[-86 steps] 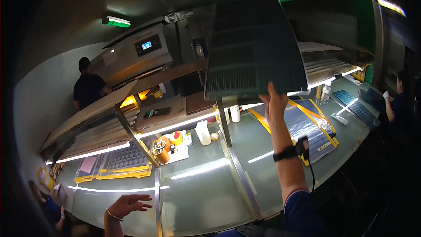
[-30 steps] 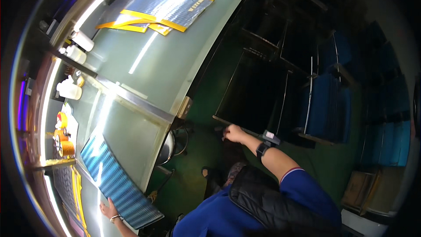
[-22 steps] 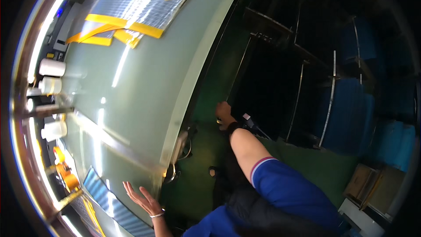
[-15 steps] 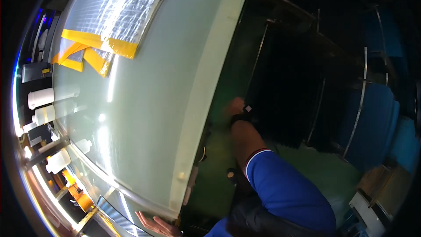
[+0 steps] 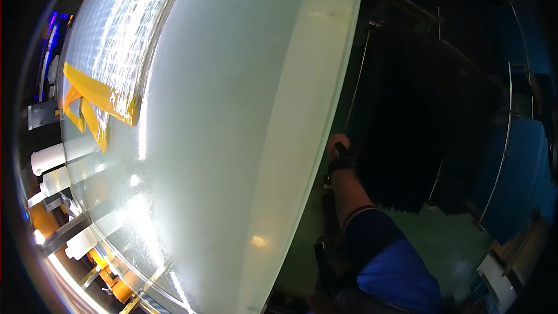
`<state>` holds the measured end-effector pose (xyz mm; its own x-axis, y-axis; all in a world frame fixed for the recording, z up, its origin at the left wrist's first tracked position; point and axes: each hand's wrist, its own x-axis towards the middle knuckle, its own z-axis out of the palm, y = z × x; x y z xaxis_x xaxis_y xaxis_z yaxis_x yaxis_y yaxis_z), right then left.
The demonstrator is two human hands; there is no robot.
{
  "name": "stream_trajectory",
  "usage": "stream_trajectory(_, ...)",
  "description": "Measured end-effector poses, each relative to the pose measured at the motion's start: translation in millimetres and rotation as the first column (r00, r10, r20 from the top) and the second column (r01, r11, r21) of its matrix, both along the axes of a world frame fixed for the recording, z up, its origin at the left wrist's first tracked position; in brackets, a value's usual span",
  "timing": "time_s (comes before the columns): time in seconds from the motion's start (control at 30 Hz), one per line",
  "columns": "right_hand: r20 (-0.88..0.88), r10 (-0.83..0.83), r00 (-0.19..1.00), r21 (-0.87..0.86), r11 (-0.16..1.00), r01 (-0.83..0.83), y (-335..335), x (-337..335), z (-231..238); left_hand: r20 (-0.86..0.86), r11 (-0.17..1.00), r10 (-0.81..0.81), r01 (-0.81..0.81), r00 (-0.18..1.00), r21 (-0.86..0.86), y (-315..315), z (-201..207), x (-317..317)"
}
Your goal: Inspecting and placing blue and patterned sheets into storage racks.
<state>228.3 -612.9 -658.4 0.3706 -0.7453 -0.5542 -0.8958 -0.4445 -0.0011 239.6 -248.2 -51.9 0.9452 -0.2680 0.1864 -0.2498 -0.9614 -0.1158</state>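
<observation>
My right hand (image 5: 338, 141) hangs by the long right edge of a pale, shiny table top (image 5: 226, 116), with a dark band around its wrist. Its fingers are dark and partly hidden by the edge, so I cannot make out whether they grip anything. The right arm, in a blue sleeve (image 5: 395, 279), reaches up from below. My left hand is out of view. At the table's far left lie clear grid-patterned plastic sheets (image 5: 110, 46) with yellow borders, away from the hand.
Beyond the table's left side stand white bottles (image 5: 55, 180) and a white cylinder (image 5: 47, 159), near a metal post (image 5: 65, 234). At the right are dark racks with thin metal rods (image 5: 504, 151) and blue panels (image 5: 514, 186). The floor (image 5: 430, 238) is green.
The view has shifted, and the table fills more of it. My left hand, earlier at the table's near corner, has left the picture. My right hand is now closer to the table edge.
</observation>
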Motion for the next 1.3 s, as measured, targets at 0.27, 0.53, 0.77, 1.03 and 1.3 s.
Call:
stream_trajectory(0.27,-0.068,-0.161,0.985,-0.066,0.985,0.157,-3.2,-4.1,-5.5,-0.009,1.000,-0.020,0.020,1.000,-0.017,-9.3,-0.2,4.6)
stream_trajectory(0.53,0.372,0.045,0.927,-0.201,0.979,0.033,-24.1,-33.7,25.1,-0.039,0.985,-0.023,0.016,0.999,-0.175,-19.9,8.8,0.2)
stream_trajectory(0.77,0.377,-0.799,0.469,0.834,0.513,0.203,31.8,-51.8,296.4,-0.058,0.981,0.068,-0.077,0.996,-0.176,12.1,32.0,-14.4)
stream_trajectory(1.03,0.926,-0.371,0.070,0.331,0.887,0.322,44.7,-101.7,482.1,0.168,0.640,0.101,0.066,0.981,-0.766,114.9,53.3,-105.6)
stream_trajectory(1.3,0.950,-0.300,0.082,0.291,0.767,-0.571,281.4,-3.8,632.5,-0.712,-0.874,0.188,-0.215,0.676,-0.435,326.4,-5.0,-262.7)
